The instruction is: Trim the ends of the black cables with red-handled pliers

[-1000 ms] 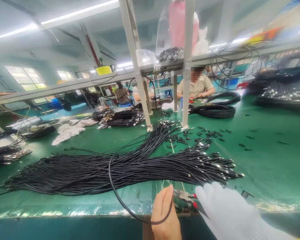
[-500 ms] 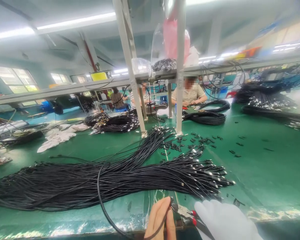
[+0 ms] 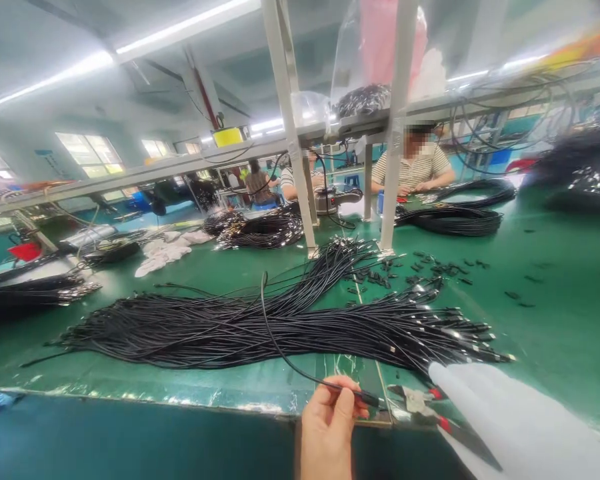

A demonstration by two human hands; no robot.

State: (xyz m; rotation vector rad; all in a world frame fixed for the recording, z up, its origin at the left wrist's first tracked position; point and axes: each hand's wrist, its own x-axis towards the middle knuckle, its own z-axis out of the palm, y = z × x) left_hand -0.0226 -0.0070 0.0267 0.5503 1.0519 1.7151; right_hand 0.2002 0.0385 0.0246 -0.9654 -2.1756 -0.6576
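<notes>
My left hand (image 3: pixel 333 417), bare, pinches a black cable (image 3: pixel 285 357) close to its connector end, which points right. The rest of that cable arcs up and back over the bundle. In a white glove, my right hand (image 3: pixel 515 413) is closed around red-and-black handled cutting pliers (image 3: pixel 417 402). The jaws of the pliers are apart, just right of the connector, and I see nothing between them. Behind both hands lies a large bundle of black cables (image 3: pixel 220 337), its metal-tipped connectors fanned out to the right.
Small black plastic pieces (image 3: pixel 380 275) are scattered beyond the bundle on the green table (image 3: pixel 555 320). White shelf posts (image 3: pixel 397 167) rise from the table. Coiled cables (image 3: pixel 460 222) lie farther back, where a co-worker in a striped shirt (image 3: pixel 433 170) sits. White cloths (image 3: pixel 165 253) lie at the left.
The pliers have moved away from the cable end, to the right. My left hand has turned, and the connector now points right. The view has shifted left and down.
</notes>
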